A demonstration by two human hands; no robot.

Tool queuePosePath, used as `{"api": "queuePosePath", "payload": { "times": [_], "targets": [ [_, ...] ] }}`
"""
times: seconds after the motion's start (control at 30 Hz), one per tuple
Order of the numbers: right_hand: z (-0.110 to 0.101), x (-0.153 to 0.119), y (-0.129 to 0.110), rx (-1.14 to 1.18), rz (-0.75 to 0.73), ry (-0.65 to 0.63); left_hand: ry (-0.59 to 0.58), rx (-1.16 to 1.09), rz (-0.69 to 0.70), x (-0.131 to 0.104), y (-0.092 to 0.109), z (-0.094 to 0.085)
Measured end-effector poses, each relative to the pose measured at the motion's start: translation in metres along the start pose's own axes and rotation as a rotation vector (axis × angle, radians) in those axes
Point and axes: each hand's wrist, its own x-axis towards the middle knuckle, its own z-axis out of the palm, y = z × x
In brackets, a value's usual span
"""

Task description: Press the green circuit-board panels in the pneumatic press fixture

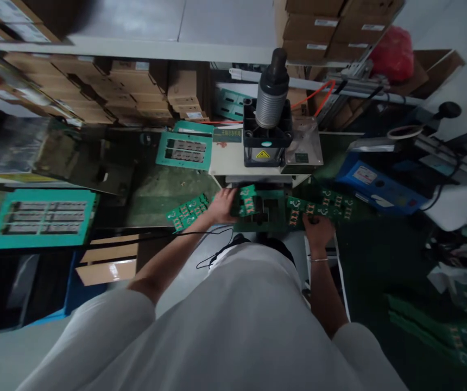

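My left hand point(222, 206) has its fingers closed on the edge of a small green circuit board point(248, 200), at the left side of a dark green fixture point(270, 210) under the press. Just left of that hand, another green circuit board point(188, 213) lies on the bench's front edge. My right hand point(319, 229) pinches the near edge of a green circuit board panel point(297, 208) with copper-coloured patterns, right of the fixture. More circuit boards point(337, 203) lie beside and behind it. Part of the fixture is shaded by the press head.
A press point(268, 133) with a grey spring column stands over the fixture. Teal slotted trays point(184, 149) lie to its left, with another teal tray point(42, 217) at far left. A blue device point(380, 184) sits at right. Cardboard boxes point(184, 87) fill the shelf behind.
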Motion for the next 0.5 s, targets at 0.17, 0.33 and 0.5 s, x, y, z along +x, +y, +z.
{"api": "queuePosePath", "payload": {
  "times": [0.17, 0.33, 0.5],
  "targets": [
    [0.015, -0.025, -0.047, -0.052, -0.121, -0.117, -0.04, 0.053, -0.354, -0.078, -0.105, -0.005],
    [0.037, -0.051, -0.115, -0.117, -0.28, -0.314, 0.032, 0.035, -0.438, -0.113, -0.136, 0.018],
    [0.055, -0.054, -0.151, -0.157, -0.335, -0.404, 0.077, 0.013, -0.391, -0.117, -0.136, 0.033]
  ]
}}
